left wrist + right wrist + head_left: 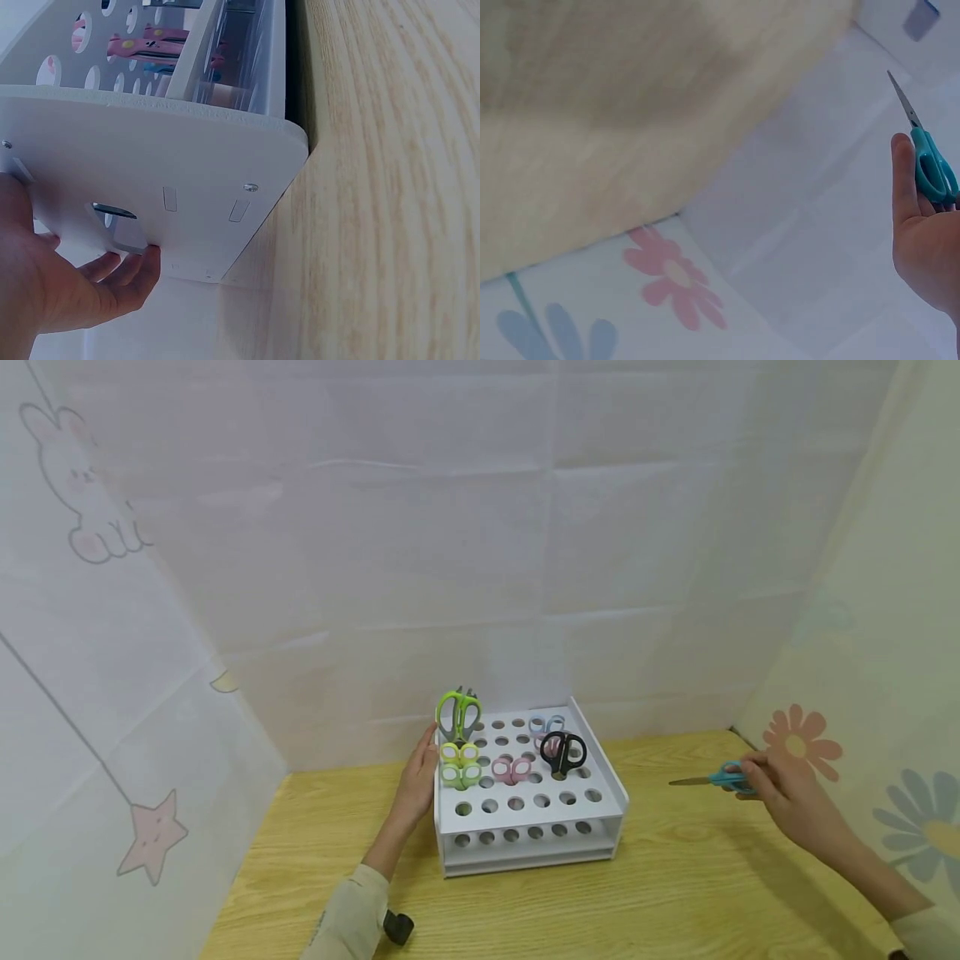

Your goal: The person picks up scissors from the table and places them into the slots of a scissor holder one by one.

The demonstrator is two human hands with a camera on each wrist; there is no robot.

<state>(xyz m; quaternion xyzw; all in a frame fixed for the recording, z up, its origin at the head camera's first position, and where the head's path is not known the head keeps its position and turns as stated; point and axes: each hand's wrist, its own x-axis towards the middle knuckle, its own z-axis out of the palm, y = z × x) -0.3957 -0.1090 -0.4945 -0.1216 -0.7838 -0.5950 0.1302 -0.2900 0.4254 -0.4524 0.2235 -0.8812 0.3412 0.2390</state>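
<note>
A white holed rack (528,814) stands on the table, with several scissors upright in its holes. My left hand (417,779) rests against the rack's left side. In the left wrist view its fingertips touch the side panel (202,157) near a cutout. My right hand (797,802) holds turquoise-handled scissors (731,777) by the handles, out to the right of the rack. Their blades are closed and point left. In the rack stand green-and-grey scissors (458,717), yellow scissors (459,753), light green scissors (461,775), pink scissors (512,769), black scissors (562,753) and light blue scissors (547,723).
A wood-grain table (675,893) lies under the rack. Pale sheeting (480,543) hangs behind it, and printed sheets with a star (153,837) and a flower (797,744) flank the sides. Below the rack's top panel is a second holed shelf (522,835).
</note>
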